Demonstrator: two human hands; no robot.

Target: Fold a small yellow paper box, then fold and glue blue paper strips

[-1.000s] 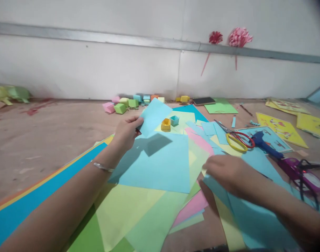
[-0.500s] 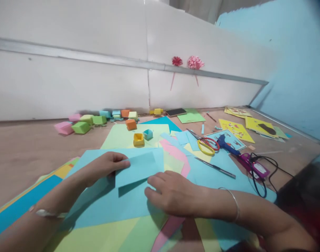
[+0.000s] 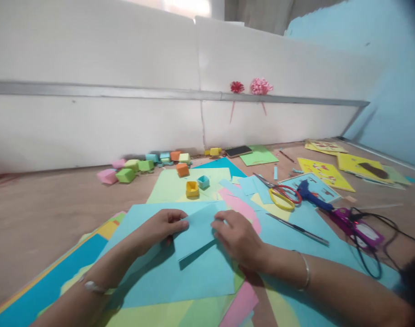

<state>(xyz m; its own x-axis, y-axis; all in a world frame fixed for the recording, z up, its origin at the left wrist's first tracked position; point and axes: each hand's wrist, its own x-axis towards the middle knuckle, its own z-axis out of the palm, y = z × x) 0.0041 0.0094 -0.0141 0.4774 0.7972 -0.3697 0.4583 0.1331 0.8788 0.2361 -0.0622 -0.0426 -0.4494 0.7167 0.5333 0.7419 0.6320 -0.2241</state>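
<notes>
A folded piece of light blue paper (image 3: 195,230) is held up at a tilt over a larger light blue sheet (image 3: 153,286). My left hand (image 3: 168,225) pinches its left edge between thumb and fingers. At the paper's right edge is my right hand (image 3: 235,236), its fingers bent and closed around that edge. The lower flap of the fold stands slightly apart from the upper one. Beyond the hands, a small yellow paper box (image 3: 192,189) and a small light blue paper box (image 3: 203,182) stand on a pale green sheet (image 3: 163,186).
Scissors (image 3: 281,198), a craft knife (image 3: 298,228), a blue glue gun (image 3: 313,196) and a purple extension socket (image 3: 359,229) with black cable lie at right. Several coloured paper cubes (image 3: 125,175) line the back left. A phone (image 3: 239,151) rests near the white wall (image 3: 142,131).
My right hand has moved up to the folded paper's right edge and closed on it. My left hand keeps its pinch. The camera view has shifted, so the scene sits differently.
</notes>
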